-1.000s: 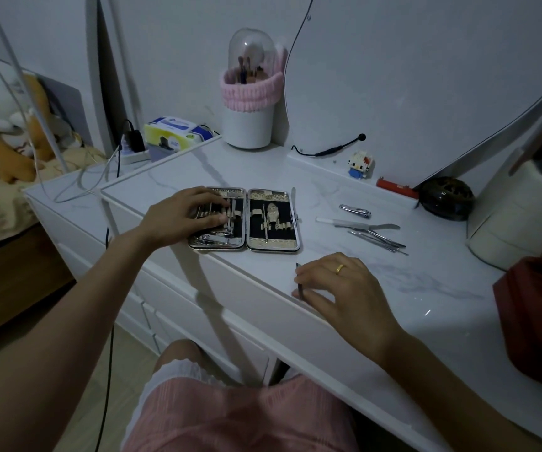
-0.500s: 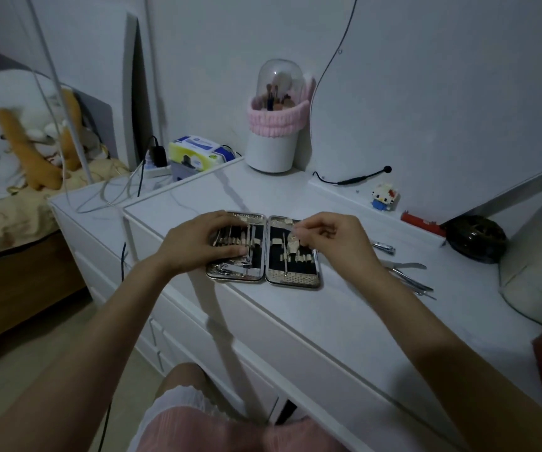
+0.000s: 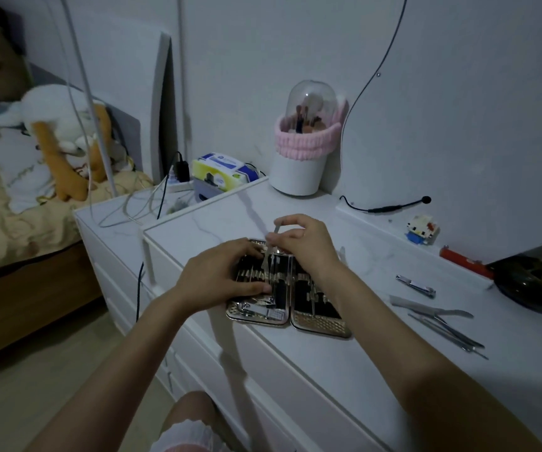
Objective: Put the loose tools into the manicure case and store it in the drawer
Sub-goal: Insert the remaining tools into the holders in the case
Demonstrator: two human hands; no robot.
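The manicure case [image 3: 287, 303] lay open flat at the centre of the frame, near the front edge of the white dresser top [image 3: 361, 347], its two gold-rimmed halves side by side with dark lining and rows of small metal implements in their loops. The left hand [image 3: 227, 275] rested palm down across the case's left half, fingers spread and pressing on the tools there, gripping nothing that could be made out. The right hand [image 3: 302, 243] hovered over the case's far edge, its thumb and fingertips pinched on a thin metal tool [image 3: 271, 252] that slanted down toward the left half; its lower end was blurred among the stowed pieces, so whether it sat in a loop could not be told. To the right of centre, well apart from the case, the loose tools waited on the dresser: a nail clipper [image 3: 416, 285], and just below it a cluster of slim instruments [image 3: 442, 321] lying crossed over one another. Toward the upper middle stood a white brush holder [image 3: 302, 158] with a clear dome and a pink band, and at the right edge sat a dark round dish [image 3: 530, 283].
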